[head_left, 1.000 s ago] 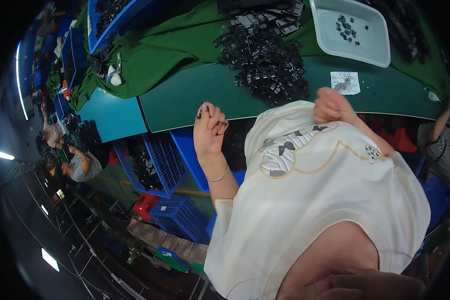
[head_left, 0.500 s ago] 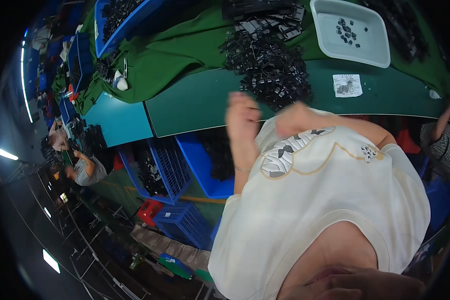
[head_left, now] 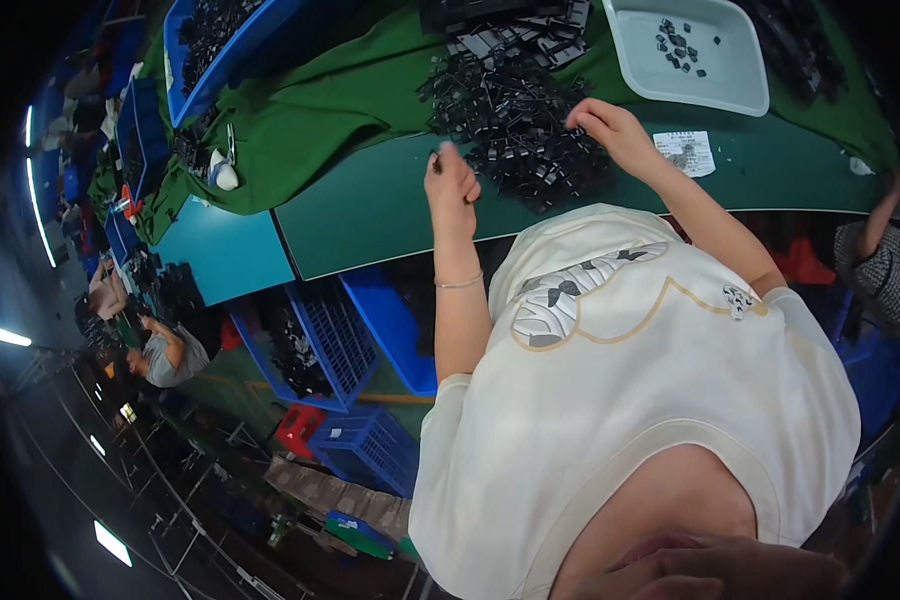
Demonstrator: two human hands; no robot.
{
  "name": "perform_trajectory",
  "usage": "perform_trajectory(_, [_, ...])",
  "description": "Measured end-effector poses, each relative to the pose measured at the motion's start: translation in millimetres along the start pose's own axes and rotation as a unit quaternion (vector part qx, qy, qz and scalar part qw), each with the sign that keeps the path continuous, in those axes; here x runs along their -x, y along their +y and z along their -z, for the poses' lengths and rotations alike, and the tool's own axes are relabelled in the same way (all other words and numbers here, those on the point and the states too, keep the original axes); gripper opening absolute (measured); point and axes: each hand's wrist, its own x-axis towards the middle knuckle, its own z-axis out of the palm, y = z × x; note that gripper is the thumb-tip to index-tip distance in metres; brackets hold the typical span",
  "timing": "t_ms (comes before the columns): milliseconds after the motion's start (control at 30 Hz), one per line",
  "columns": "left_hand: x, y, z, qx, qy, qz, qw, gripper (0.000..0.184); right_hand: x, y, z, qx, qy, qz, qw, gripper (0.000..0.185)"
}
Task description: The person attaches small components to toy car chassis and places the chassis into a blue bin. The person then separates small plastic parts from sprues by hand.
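Observation:
A heap of small black plastic parts (head_left: pixel 530 135) lies on the green table in front of me. Just left of the heap, my left hand (head_left: pixel 454 195) is closed, with a small black plastic part (head_left: pixel 437 164) showing between thumb and fingers. My right hand (head_left: pixel 615 132) is at the heap's right side, its fingers bent together toward the parts. Whatever those fingertips may hold is too small to make out. Beyond that hand stands a white plastic tray (head_left: pixel 635 82) with several small black pieces in it.
A printed paper slip (head_left: pixel 698 160) lies right of the heap. Green cloth (head_left: pixel 320 110) covers the table's back, with a blue bin (head_left: pixel 180 95) at far left. Blue crates (head_left: pixel 345 335) sit below the table edge. Other people (head_left: pixel 175 355) work at left and far right.
My hands were close together near my shirt and have moved apart. The left went up and leftward; the right reached up to the heap's right side. The view shifted slightly.

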Motion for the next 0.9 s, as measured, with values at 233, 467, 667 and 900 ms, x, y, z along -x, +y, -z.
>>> perform_trajectory(233, [-28, -1, -54, -0.415, 0.020, -0.257, 0.873, 0.013, -41, -11, -20, 0.199, 0.091, 0.140, 0.966, 0.017])
perform_trajectory(467, [-6, 18, -77, -0.552, -0.044, -0.339, 0.761, 0.008, -28, -50, -1, 0.195, -0.030, 0.193, 0.961, 0.012])
perform_trajectory(667, [7, 26, -70, -0.475, 0.015, -0.327, 0.817, 0.009, -29, -33, -1, -0.069, 0.001, 0.029, 0.997, 0.023])
perform_trajectory(900, [29, 15, -74, -0.313, -0.100, -0.042, 0.944, 0.022, -14, -40, -12, -0.013, -0.129, 0.073, 0.989, 0.020])
